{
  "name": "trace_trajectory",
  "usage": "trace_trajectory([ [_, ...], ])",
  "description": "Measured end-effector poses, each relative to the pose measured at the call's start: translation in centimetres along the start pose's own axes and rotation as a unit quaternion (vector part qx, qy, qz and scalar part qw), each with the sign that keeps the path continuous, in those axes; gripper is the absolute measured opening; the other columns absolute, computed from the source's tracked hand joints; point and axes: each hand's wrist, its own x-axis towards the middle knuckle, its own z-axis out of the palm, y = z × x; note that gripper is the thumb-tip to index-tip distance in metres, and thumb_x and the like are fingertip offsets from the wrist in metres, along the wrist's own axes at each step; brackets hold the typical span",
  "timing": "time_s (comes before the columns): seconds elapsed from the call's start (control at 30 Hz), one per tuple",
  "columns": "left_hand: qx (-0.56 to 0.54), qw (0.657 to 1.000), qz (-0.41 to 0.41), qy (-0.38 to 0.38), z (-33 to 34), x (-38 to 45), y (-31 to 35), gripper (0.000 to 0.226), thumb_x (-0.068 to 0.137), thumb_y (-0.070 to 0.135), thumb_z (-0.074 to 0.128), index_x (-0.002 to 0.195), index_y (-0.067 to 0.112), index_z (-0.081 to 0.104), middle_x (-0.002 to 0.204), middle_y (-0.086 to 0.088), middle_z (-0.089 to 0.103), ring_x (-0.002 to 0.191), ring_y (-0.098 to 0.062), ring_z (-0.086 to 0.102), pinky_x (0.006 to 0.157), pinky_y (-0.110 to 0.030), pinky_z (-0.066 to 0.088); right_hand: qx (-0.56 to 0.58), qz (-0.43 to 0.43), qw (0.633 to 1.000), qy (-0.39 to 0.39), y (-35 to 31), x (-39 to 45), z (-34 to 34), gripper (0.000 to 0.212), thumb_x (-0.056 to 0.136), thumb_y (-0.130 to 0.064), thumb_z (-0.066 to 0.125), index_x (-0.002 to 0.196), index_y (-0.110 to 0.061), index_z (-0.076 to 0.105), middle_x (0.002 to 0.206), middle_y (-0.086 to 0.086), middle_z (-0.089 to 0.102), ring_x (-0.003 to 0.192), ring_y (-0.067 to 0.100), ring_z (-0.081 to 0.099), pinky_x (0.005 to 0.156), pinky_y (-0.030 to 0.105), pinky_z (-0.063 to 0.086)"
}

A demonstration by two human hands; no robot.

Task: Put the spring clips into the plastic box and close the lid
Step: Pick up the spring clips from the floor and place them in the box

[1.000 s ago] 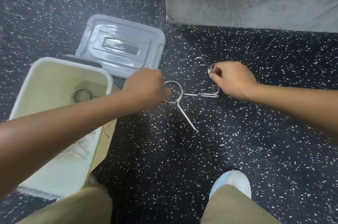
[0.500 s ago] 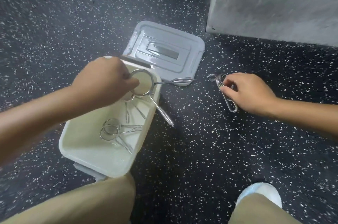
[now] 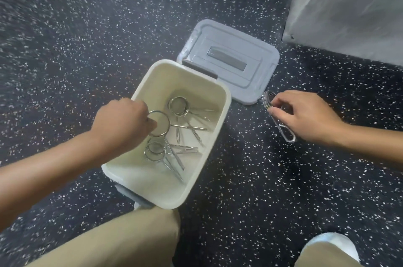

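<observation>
An open cream plastic box (image 3: 222, 114) stands on the speckled floor, its grey lid (image 3: 229, 59) lying flat behind it. My left hand (image 3: 122, 123) reaches inside the box, holding a metal spring clip (image 3: 162, 124) by its coil. Two other spring clips lie on the box floor: one at the back (image 3: 177, 105), one in front (image 3: 154, 151). To the right, my right hand (image 3: 305, 116) grips another spring clip (image 3: 283, 131) just above the floor beside the lid's corner.
A grey concrete block (image 3: 349, 9) fills the upper right. My knees in tan trousers (image 3: 130, 240) sit at the bottom, touching the box's near end, with a white shoe (image 3: 327, 245) at the lower right. Dark speckled floor (image 3: 261, 179) lies between box and right hand.
My left hand has carried its spring clip from the floor over the rim and down into the box. My right hand has picked up the other clip. The view has shifted left.
</observation>
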Motion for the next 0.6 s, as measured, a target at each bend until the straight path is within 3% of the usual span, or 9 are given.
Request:
trace_trajectory([
  [0.07, 0.036, 0.999, 0.009, -0.021, 0.9, 0.1, 0.4, 0.026, 0.087, 0.025, 0.057, 0.071, 0.006, 0.056, 0.060, -0.007, 0.042, 0.064, -0.032, 0.050, 0.058, -0.031, 0.036, 0.004, -0.001, 1.000, -0.007, -0.6, 0.3, 0.0, 0.018, 0.095, -0.042, 0.061, 0.090, -0.026, 0.069, 0.086, -0.012, 0.066, 0.075, 0.010, 0.061, 0.073, 0.039, 0.054],
  [0.17, 0.085, 0.995, 0.037, -0.043, 2.3, 0.0, 1.1, 0.033, 0.089, 0.020, 0.054, 0.063, 0.012, 0.036, 0.060, -0.003, 0.033, 0.067, -0.030, 0.046, 0.057, -0.031, 0.034, 0.016, -0.010, 1.000, -0.002, -1.4, 0.7, 0.0, 0.017, 0.094, -0.041, 0.062, 0.090, -0.027, 0.070, 0.086, -0.013, 0.066, 0.074, 0.008, 0.061, 0.072, 0.038, 0.054],
  [0.27, 0.123, 0.989, 0.078, -0.038, 3.6, -0.2, 1.5, 0.022, 0.095, 0.020, 0.052, 0.073, 0.017, 0.051, 0.060, 0.000, 0.031, 0.070, -0.028, 0.045, 0.052, -0.029, 0.029, 0.034, -0.023, 0.999, 0.013, -2.4, 1.1, -0.3, 0.012, 0.094, -0.036, 0.065, 0.092, -0.025, 0.070, 0.089, -0.011, 0.067, 0.075, 0.006, 0.061, 0.070, 0.034, 0.049],
  [0.33, 0.135, 0.985, 0.094, -0.051, 4.2, -0.5, 1.5, 0.021, 0.097, 0.020, 0.051, 0.076, 0.022, 0.051, 0.064, 0.000, 0.049, 0.073, -0.029, 0.056, 0.050, -0.029, 0.028, 0.048, -0.033, 0.998, 0.033, -3.4, 1.3, -0.6, 0.008, 0.094, -0.033, 0.065, 0.092, -0.026, 0.068, 0.087, -0.012, 0.066, 0.071, 0.005, 0.060, 0.065, 0.026, 0.044],
  [0.43, 0.132, 0.983, 0.086, -0.089, 5.0, -0.7, 1.1, 0.020, 0.093, 0.010, 0.053, 0.078, 0.022, 0.053, 0.092, -0.004, 0.072, 0.088, -0.029, 0.071, 0.054, -0.029, 0.035, 0.073, -0.046, 0.995, 0.058, -4.9, 1.8, -1.2, 0.007, 0.096, -0.030, 0.065, 0.093, -0.025, 0.067, 0.084, -0.020, 0.060, 0.063, -0.001, 0.056, 0.061, 0.012, 0.037],
  [0.5, 0.129, 0.983, 0.076, -0.105, 5.3, -0.8, 1.0, 0.019, 0.090, 0.003, 0.053, 0.086, 0.017, 0.065, 0.086, -0.004, 0.069, 0.090, -0.029, 0.071, 0.055, -0.030, 0.038, 0.075, -0.078, 0.991, 0.075, -6.1, 2.3, -1.7, 0.007, 0.096, -0.031, 0.063, 0.094, -0.025, 0.066, 0.085, -0.022, 0.058, 0.067, -0.002, 0.058, 0.063, 0.008, 0.036],
  [0.6, 0.131, 0.981, 0.076, -0.121, 5.5, -0.7, 1.1, 0.026, 0.089, 0.000, 0.054, 0.098, 0.017, 0.071, 0.064, 0.002, 0.041, 0.089, -0.027, 0.070, 0.055, -0.031, 0.037, 0.063, -0.158, 0.981, 0.092, -8.3, 3.2, -2.1, 0.014, 0.097, -0.031, 0.062, 0.099, -0.019, 0.069, 0.088, -0.012, 0.061, 0.069, 0.001, 0.057, 0.065, 0.013, 0.038],
])
